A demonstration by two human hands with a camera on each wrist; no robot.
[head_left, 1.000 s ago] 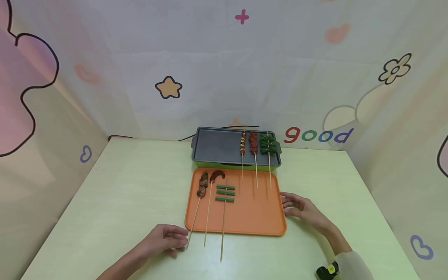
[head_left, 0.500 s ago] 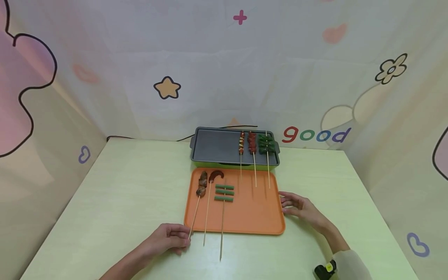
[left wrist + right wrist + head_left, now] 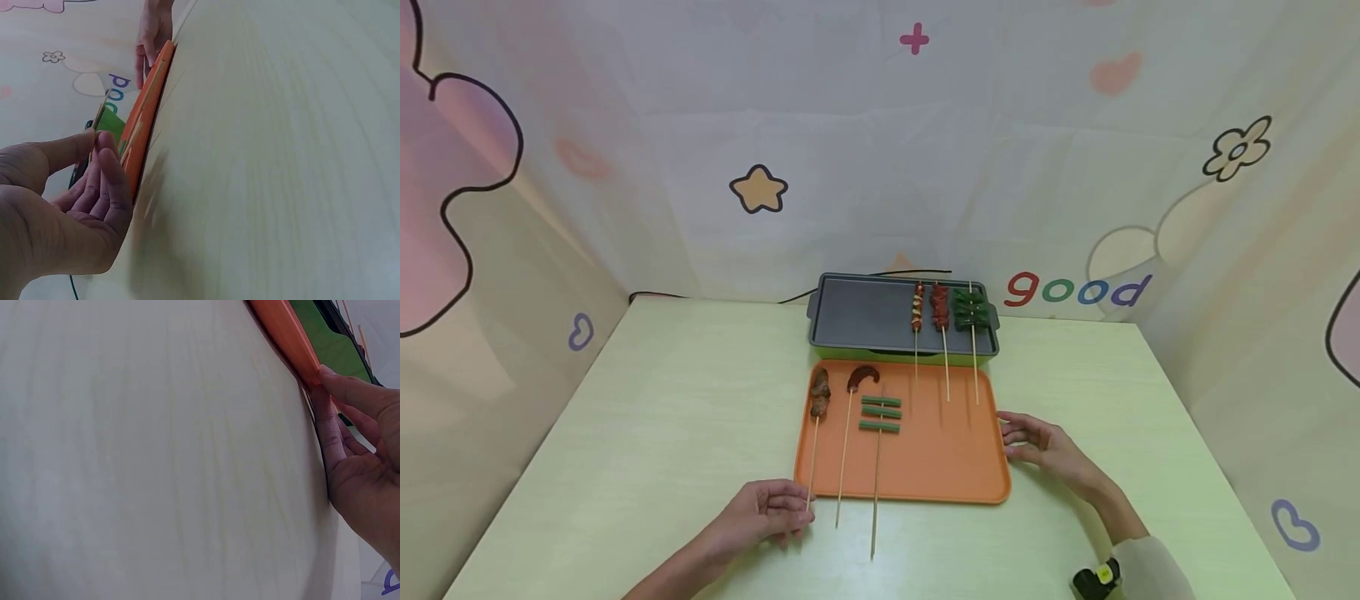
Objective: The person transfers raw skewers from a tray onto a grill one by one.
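My left hand [image 3: 767, 512] pinches the lower end of a skewer of brown chunks [image 3: 820, 394] between thumb and fingertips, just off the near left corner of the orange tray [image 3: 940, 467]. The brown chunks lie along the tray's left side. To their right are a skewer with a curled dark-red piece [image 3: 863, 377] and a skewer of green stalks [image 3: 880, 412], their sticks jutting past the near rim. My right hand [image 3: 1045, 446] grips the tray's right edge. In the right wrist view, its thumb is on the orange rim [image 3: 294, 337] with a finger below.
Behind the tray stands a green-sided grill with a dark plate [image 3: 865, 312]. On its right half lie a thin red-and-yellow skewer [image 3: 918, 307], a red meat skewer [image 3: 940, 306] and a dark-green leafy skewer [image 3: 972, 308], sticks reaching over the tray. A printed curtain [image 3: 850, 125] hangs behind.
The brown-chunk skewer has shifted left and straightened, its chunks now by the tray's left rim. My left hand moved slightly right and took the stick between its fingers. My right hand stays put.
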